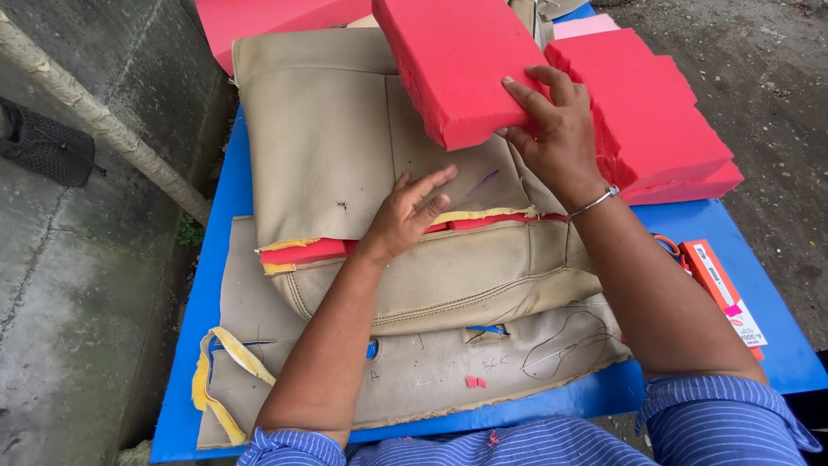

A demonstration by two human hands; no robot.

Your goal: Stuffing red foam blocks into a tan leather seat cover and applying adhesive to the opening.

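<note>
Here, right hand (552, 129): grip clamped on thick red foam slab (461, 65), tilted over the far edge.
Left hand (410, 211): released, flat, pinning beige leatherette seat cover (328, 129) mid blue surface (724, 220).

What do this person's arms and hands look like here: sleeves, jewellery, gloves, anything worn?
Both hands are bare, with no gloves. The left hand has no ring or band that shows. The right hand has a thin silver-coloured bangle at the wrist. Both forearms are uncovered; the blue shirt sleeves with fine pale stripes are pushed up to about the elbows.
</note>
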